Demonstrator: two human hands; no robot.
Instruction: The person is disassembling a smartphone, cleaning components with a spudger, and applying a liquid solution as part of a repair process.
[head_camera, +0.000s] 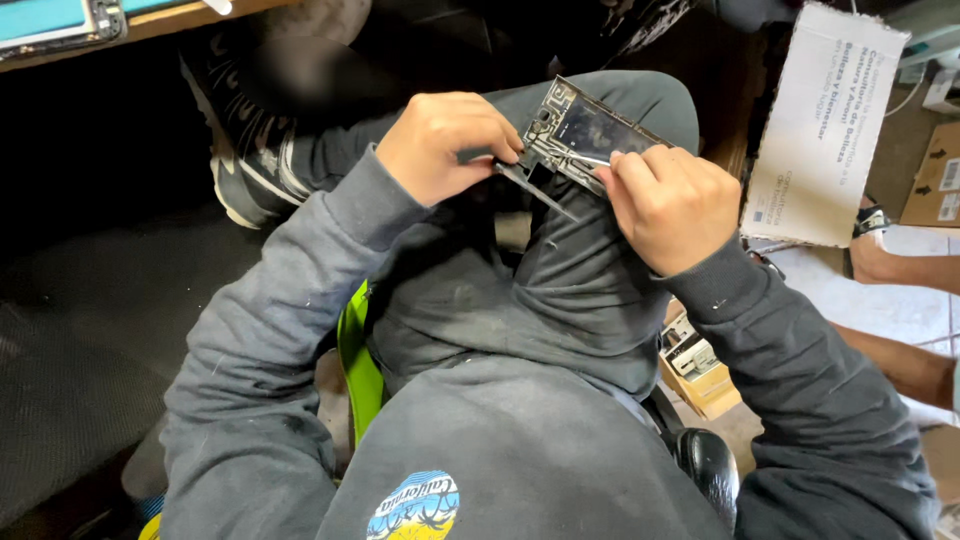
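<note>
- The left hand (447, 143) is curled nearly shut, fingers folded down over the handle end of a pair of tweezers (535, 188), which it pinches between thumb and fingertips.
- The tweezers are dark grey and slim; their pointed end slants down and to the right, passing just beside the lower edge of the phone frame (583, 135).
- The right hand (670, 205) is also closed, knuckles up, its thumb and forefinger clamped on the lower right edge of the phone frame.
- The phone frame is a stripped handset body, dark and glossy in the middle, with pale metal parts along its border and a camera cut-out near its upper left corner. It is held tilted in the air above the person's raised knee (640, 110), between the two hands.
- Both arms wear grey-blue sweatshirt sleeves (260, 340); the trousers are a similar grey.
- To the right a white cardboard box (825, 125) with printing on it stands tilted, near the right hand.
- Lower right, beside the right sleeve, sits a small tan box (700, 370).
- A bright green chair edge (357, 355) shows beneath the left arm.
- At top left, a wooden desk (170, 18) edge carries a blue-screened device (45, 20).
</note>
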